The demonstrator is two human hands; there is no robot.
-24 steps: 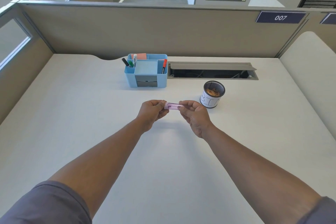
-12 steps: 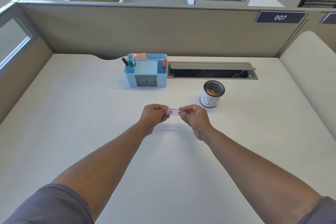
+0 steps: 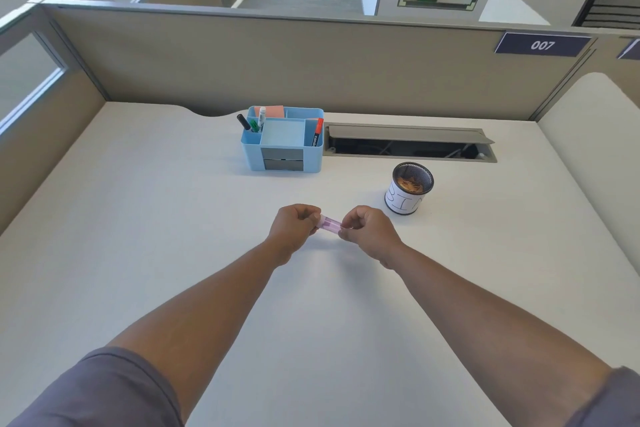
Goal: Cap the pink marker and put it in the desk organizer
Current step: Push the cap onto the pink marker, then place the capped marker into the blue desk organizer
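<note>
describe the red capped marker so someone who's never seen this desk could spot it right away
Start at the light blue desk organizer standing at the back of the white desk, just left of the open cable hatch. Look in its narrow right-hand compartment, the side nearest the hatch. The red-capped marker stands there alone, cap up, with a black barrel; the black, green and white pens are all in the left compartment.

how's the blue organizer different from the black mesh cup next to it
The blue organizer is a box split into compartments, holding upright markers and sticky notes; the black mesh cup is round, one open well, wrapped in a white handwritten label. The organizer sits further back and left of the cup. Both stand on the desk, open-topped.
</note>
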